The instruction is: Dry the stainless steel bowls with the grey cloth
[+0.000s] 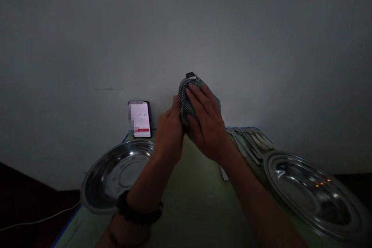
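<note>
A black-and-white checked cloth (183,99) is bunched between my two hands, raised above the table in front of the wall. My right hand (205,124) lies over it, fingers bent round its right side and pressing it. My left hand (170,131) is closed at the cloth's lower left, thumb pointing up along its edge. A smooth grey edge shows at the cloth's upper left; what lies under the cloth is hidden, and so is what the left fingers grip.
A steel basin (99,178) stands on the left of the green table (197,209), another steel basin (308,209) on the right. A lit phone (141,120) leans against the wall. Several utensils (250,145) lie at the back right. One more flat handle (223,173) shows beside my right forearm.
</note>
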